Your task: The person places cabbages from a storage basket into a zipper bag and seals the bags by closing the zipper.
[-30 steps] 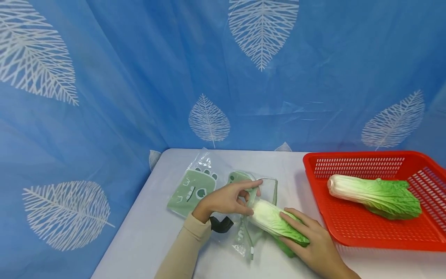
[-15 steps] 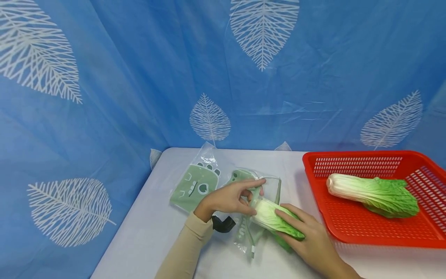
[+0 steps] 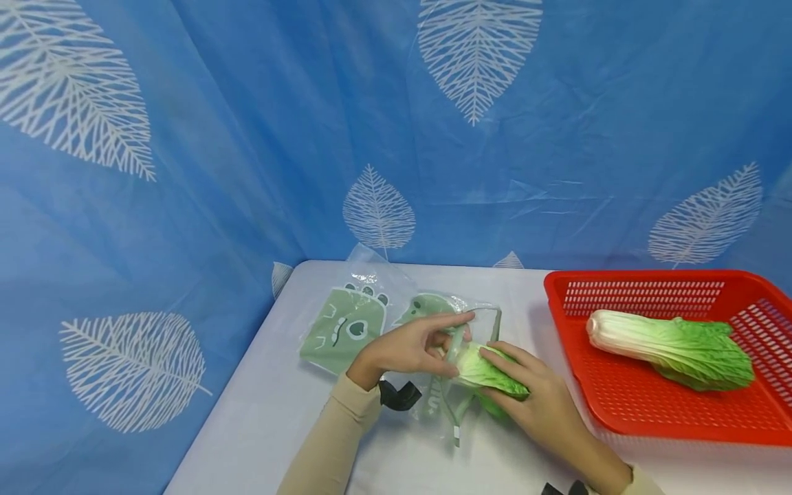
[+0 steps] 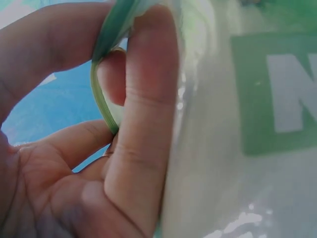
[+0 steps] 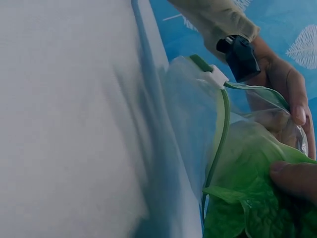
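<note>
A clear zip bag with green print and a green-edged mouth (image 5: 225, 129) lies around the white end of a cabbage (image 3: 495, 377). The left hand (image 3: 411, 347) pinches the bag's rim; in the left wrist view its fingers (image 4: 148, 99) curl at the green edge beside the clear film. With its fingers round the leafy green end, the right hand (image 3: 538, 402) holds the cabbage, whose white end is in the bag's mouth. A white slider (image 5: 216, 77) sits on the green edge in the right wrist view.
To the right stands a red basket (image 3: 687, 430) with a second cabbage (image 3: 671, 347) in it. Another clear bag with a green monster print (image 3: 346, 330) lies flat at the left of the white table (image 3: 247, 419). A blue leaf-patterned cloth hangs behind.
The right hand and its cabbage have moved up and to the left, and more of the cabbage is inside the bag. The left hand keeps its pinch on the rim, shifted slightly.
</note>
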`<action>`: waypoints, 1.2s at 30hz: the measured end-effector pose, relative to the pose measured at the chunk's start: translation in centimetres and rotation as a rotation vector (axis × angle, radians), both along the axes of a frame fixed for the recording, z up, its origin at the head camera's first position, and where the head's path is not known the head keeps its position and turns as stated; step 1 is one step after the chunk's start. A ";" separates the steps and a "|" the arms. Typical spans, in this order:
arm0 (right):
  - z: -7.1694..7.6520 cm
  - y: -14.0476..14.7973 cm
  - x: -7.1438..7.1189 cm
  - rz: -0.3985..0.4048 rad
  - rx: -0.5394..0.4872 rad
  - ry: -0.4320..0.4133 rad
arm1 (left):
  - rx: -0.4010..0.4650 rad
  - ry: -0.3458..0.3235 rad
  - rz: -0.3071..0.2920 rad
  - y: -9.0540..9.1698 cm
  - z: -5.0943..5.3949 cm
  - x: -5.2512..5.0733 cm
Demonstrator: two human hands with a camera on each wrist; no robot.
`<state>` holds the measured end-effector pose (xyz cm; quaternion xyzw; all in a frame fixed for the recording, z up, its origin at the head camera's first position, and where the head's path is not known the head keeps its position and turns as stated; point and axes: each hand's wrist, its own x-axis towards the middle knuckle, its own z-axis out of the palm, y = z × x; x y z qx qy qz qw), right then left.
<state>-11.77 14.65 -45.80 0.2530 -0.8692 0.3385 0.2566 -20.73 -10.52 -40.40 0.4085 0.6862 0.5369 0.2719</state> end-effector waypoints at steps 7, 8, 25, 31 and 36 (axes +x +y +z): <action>0.3 -0.3 -1.2 0.052 -0.066 -0.001 | 0.040 -0.037 0.017 0.2 -0.5 -0.1; 0.2 -0.5 -1.4 0.057 -0.075 -0.005 | 0.041 -0.040 0.022 0.3 -0.5 -0.1; -1.7 -0.4 -1.3 0.016 -0.155 -0.287 | 0.040 -0.015 0.032 1.3 -0.8 0.0; -2.1 0.5 -0.2 0.005 -0.192 -0.320 | 0.046 0.014 0.062 0.5 -0.4 -0.2; -2.5 1.4 0.4 0.048 -0.407 -0.372 | 0.076 -0.016 0.082 -0.3 0.4 0.0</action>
